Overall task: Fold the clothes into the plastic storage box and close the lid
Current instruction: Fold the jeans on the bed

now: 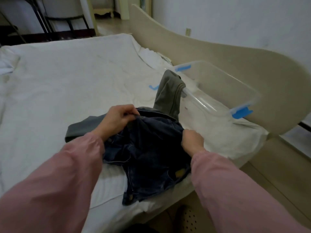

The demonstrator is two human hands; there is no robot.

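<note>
I saw left hand (120, 119), right hand (191, 139) pinch jeans (151, 157), grip narrow on cloth, likely spreading it for fold beside storage box (207, 102).

The bed's (67, 78) near right corner
At the near edge lie jeans (151, 152); behind them a garment (166, 93) drapes over the storage box's (210, 105) rim.

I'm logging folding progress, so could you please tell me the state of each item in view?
Jeans: crumpled on the bed, not yet folded.
Grey garment: unfolded, draped over the box rim.
Storage box: open, no lid on it.
Left hand: grips the jeans' far edge.
Right hand: grips the jeans' right side.
</note>
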